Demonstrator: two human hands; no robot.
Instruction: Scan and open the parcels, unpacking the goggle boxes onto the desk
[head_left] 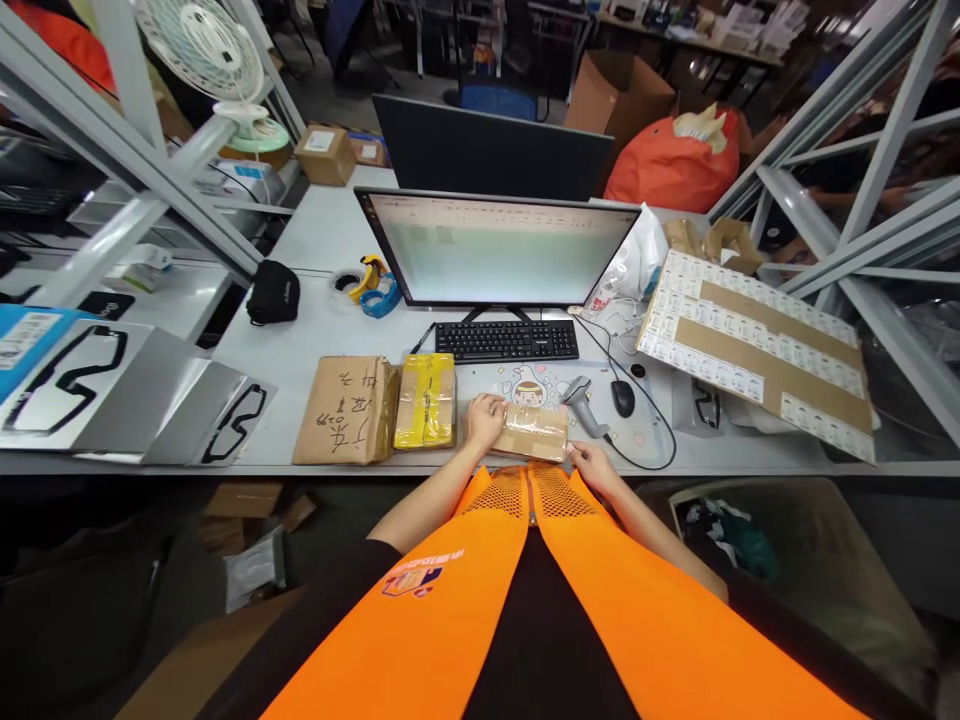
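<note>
A small brown cardboard box (pixel 531 432) wrapped in clear tape lies at the desk's front edge, close to my body. My left hand (pixel 485 420) grips its left end, with the fingers bent over the top. At the box's lower right corner is my right hand (pixel 591 466), thumb and fingers drawn together. Whether they pinch the box's edge or a bit of tape, I cannot tell. Just behind the box's right end stands a grey barcode scanner (pixel 583 405). To the left of my left hand sits a box in yellow tape (pixel 425 402), beside a larger brown parcel with handwriting (pixel 341 412).
Behind the box are a black keyboard (pixel 506 341) and a lit monitor (pixel 499 250). A mouse (pixel 622 398) with its cable lies to the right, near a large cardboard sheet covered in labels (pixel 757 345). Tape rolls (pixel 381 295) and a black pouch (pixel 273 292) are at the left.
</note>
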